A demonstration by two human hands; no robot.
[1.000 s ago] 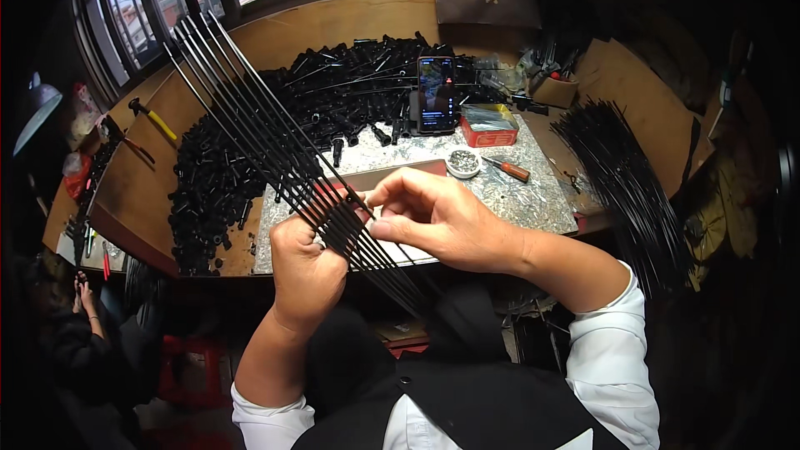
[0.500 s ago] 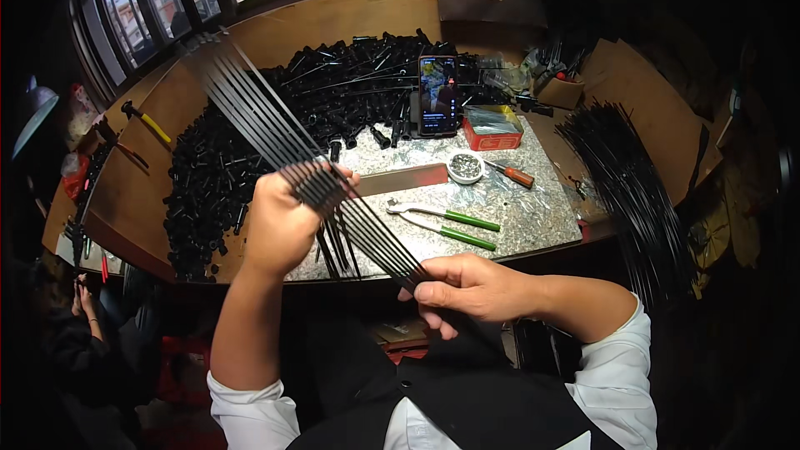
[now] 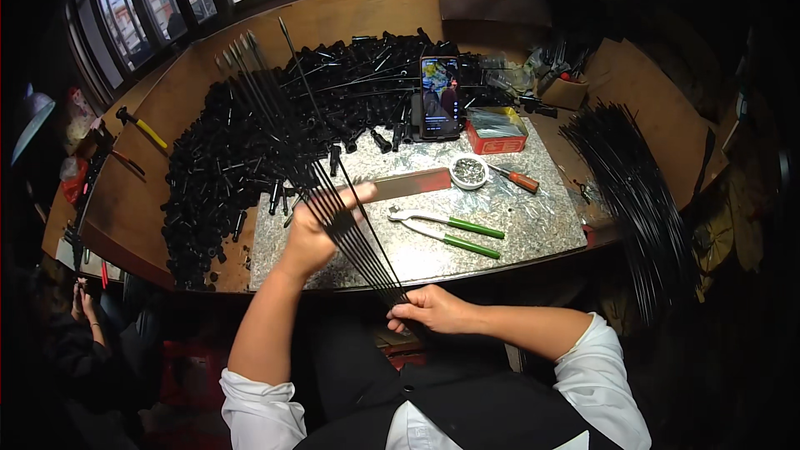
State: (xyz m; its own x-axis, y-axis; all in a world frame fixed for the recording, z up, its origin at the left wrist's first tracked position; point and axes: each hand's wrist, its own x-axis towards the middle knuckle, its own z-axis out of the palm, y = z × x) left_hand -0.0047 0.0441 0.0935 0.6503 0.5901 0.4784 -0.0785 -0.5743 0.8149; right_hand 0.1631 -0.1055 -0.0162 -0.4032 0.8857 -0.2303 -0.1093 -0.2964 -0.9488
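My right hand (image 3: 429, 310) is closed around the lower ends of several thin black rods (image 3: 367, 262). They slant up and away to the left, fanned out, with pale metallic tips at the far end. One rod stands apart from the bunch, to its right. Under the middle of the rods is my left hand (image 3: 312, 242), its fingers stretched out and smeared by motion. The rods cross its palm without the fingers wrapped round them. Pliers with green handles (image 3: 450, 229) lie on the speckled work surface (image 3: 533, 217), right of my left hand.
A heap of black tubular parts (image 3: 217, 158) covers the table's left and back. A phone (image 3: 440, 100) stands behind a red box (image 3: 497, 132), a white dish of small metal pieces (image 3: 468, 172) and a screwdriver (image 3: 521, 181). More black rods (image 3: 637, 192) hang over the right edge. Another person's hands (image 3: 87, 304) show far left.
Both hands have come lower, and the rods now stand steeper. My left hand's fingers have loosened from around the rods. One rod has separated from the rest.
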